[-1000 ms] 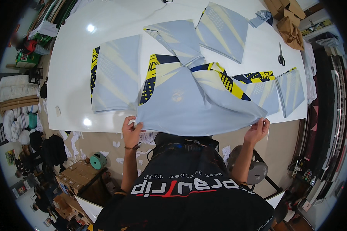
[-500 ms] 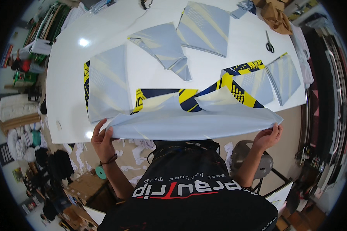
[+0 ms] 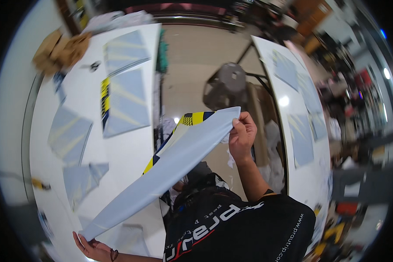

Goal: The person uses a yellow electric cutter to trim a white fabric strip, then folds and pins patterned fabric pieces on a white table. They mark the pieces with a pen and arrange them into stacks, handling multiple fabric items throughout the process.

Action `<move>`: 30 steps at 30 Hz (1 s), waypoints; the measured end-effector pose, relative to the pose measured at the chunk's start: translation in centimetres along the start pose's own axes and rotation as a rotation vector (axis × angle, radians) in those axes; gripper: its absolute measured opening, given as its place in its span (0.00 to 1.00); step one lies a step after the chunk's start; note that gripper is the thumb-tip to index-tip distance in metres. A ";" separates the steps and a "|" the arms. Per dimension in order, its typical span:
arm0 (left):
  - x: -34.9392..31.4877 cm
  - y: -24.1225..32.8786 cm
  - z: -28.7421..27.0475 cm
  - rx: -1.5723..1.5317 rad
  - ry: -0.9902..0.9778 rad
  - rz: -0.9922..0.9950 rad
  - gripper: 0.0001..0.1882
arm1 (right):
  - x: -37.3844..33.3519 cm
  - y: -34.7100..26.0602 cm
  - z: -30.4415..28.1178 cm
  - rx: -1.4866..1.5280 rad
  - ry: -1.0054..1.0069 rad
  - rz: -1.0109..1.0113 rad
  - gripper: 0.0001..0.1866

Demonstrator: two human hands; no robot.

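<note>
A long fabric panel (image 3: 170, 174) is stretched between my two hands, its pale grey-blue back turned up. Along its upper edge a strip of navy and yellow print shows. My left hand (image 3: 91, 249) pinches one corner at the lower left, over the left table. My right hand (image 3: 242, 135) grips the opposite corner, higher up, above the gap between two tables. The fabric slants from lower left to upper right and sags slightly.
The white left table (image 3: 39, 144) holds several fabric pieces (image 3: 126, 102), black scissors (image 3: 93, 66) and crumpled brown paper (image 3: 70, 50). A second white table (image 3: 301, 179) on the right carries more fabric pieces (image 3: 300, 135). Between them stands a grey stool (image 3: 229, 81).
I have turned to the right, away from the first table, which is now on my left. The fabric panel has been lifted off and swung along, still held at both corners.
</note>
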State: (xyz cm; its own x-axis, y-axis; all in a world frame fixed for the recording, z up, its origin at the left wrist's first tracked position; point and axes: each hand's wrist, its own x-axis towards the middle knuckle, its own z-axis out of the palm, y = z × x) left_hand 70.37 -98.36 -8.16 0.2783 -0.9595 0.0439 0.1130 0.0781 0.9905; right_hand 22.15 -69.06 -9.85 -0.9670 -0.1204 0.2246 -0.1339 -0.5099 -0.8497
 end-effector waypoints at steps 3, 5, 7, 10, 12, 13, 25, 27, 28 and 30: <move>0.4 0.3 6.3 -0.027 -0.223 0.062 0.20 | -3.1 -4.7 -6.6 -0.041 0.185 -0.138 0.01; 0.0 0.1 11.3 -0.062 -0.411 0.087 0.21 | -4.8 -7.6 -10.4 -0.070 0.333 -0.231 0.01; -3.1 0.6 16.1 -0.061 -0.518 0.032 0.21 | -6.0 -10.4 -14.3 -0.099 0.457 -0.327 0.01; -8.2 1.4 23.6 -0.171 -0.783 0.024 0.18 | -7.5 -15.0 -18.5 -0.110 0.647 -0.449 0.03; -13.1 2.1 28.8 -0.152 -0.924 0.061 0.18 | -8.5 -18.1 -22.3 -0.133 0.742 -0.522 0.04; -16.1 2.6 31.4 -0.142 -0.990 0.080 0.18 | -8.7 -19.5 -24.5 -0.138 0.778 -0.558 0.04; -68.2 0.8 57.0 -0.200 -1.792 -0.108 0.14 | -9.5 -36.0 -58.3 -0.267 1.264 -0.560 0.04; -76.4 2.9 58.6 -0.330 -1.880 -0.142 0.14 | -10.6 -39.7 -62.9 -0.301 1.313 -0.695 0.05; -79.8 4.0 59.1 -0.397 -1.921 -0.163 0.13 | -11.5 -41.6 -64.6 -0.292 1.309 -0.776 0.07; -84.4 6.5 59.6 -0.551 -1.958 -0.171 0.14 | -12.4 -45.0 -66.0 -0.276 1.288 -0.922 0.11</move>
State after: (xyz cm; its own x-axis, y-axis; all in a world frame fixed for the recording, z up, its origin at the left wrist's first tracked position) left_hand -9.21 -33.04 2.36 -0.9096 0.1165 0.3987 0.3431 -0.3303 0.8793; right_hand 25.84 11.61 -5.90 -0.0497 0.9607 0.2732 -0.6409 0.1791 -0.7464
